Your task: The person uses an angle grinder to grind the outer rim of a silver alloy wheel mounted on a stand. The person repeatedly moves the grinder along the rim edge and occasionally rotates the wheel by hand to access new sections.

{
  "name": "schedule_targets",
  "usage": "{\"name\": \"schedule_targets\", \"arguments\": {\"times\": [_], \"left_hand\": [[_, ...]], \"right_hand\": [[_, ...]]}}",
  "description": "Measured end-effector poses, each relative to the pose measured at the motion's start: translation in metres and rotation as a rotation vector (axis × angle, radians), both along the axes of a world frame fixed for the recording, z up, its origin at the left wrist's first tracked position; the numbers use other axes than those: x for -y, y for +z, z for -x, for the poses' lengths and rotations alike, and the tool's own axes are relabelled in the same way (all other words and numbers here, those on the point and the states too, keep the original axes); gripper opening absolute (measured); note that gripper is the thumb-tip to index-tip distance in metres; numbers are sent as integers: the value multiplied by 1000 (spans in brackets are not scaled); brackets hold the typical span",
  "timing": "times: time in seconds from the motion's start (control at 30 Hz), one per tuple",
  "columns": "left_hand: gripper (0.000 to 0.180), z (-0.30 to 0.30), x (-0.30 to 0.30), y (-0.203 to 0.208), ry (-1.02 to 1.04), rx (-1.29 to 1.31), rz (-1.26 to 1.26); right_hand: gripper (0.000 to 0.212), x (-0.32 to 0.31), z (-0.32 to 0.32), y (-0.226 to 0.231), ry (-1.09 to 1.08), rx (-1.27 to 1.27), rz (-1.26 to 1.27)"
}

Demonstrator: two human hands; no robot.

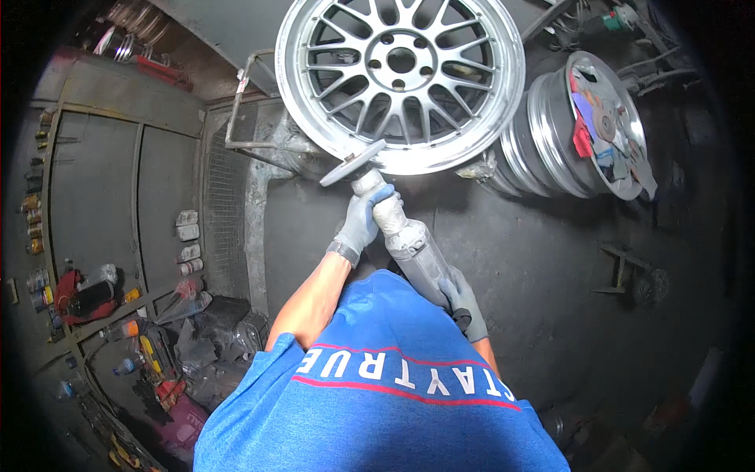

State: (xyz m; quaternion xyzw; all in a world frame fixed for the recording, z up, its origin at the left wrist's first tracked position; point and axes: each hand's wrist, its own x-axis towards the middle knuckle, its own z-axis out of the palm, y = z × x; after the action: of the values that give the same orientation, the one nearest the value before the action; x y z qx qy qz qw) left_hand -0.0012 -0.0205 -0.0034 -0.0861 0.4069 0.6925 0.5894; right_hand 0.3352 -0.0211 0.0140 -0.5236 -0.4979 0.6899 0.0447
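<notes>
Head view: left hand (362,220) and right hand (464,300) wrap fingers (382,193) around the power tool (422,261); light, even pressure should suit its disc (352,164), whose contact with the wheel (410,77) is unclear.

we look down from the wearer's head through one wide fisheye view, upright, its corners rounding into black; the blue shirt (381,429) fills the near lower part, the left hand (362,219) and right hand (465,303) sit mid-view, the silver wheel (384,76) meets the top edge.

The gloved left hand (363,218) grips farther forward than the gloved right hand (464,299).
</notes>
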Motion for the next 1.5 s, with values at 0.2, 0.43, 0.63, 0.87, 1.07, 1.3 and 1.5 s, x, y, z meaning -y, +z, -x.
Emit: {"name": "schedule_targets", "arguments": {"times": [0.2,0.43,0.63,0.87,1.07,1.3,1.5], "left_hand": [[19,-59,-21,-18,-94,74,-60],[19,-90,-42,-19,-168,134,-95],[19,-58,-21,-13,-132,119,-100],[24,2,7,-10,-76,62,-67],[20,40,6,13,-31,-62,33],[18,22,-10,9,-19,-120,91],[17,-47,-45,-10,-91,-72,129]], "right_hand": [[68,4,-61,12,-95,13,-5],[63,17,-86,20,-183,26,-50],[67,34,-59,9,-239,-43,31],[71,33,-1,11,-88,-3,1],[67,24,47,14,-71,-58,29],[60,9,21,15,-33,-80,32],[57,6,-36,40,-210,-66,111]]}}
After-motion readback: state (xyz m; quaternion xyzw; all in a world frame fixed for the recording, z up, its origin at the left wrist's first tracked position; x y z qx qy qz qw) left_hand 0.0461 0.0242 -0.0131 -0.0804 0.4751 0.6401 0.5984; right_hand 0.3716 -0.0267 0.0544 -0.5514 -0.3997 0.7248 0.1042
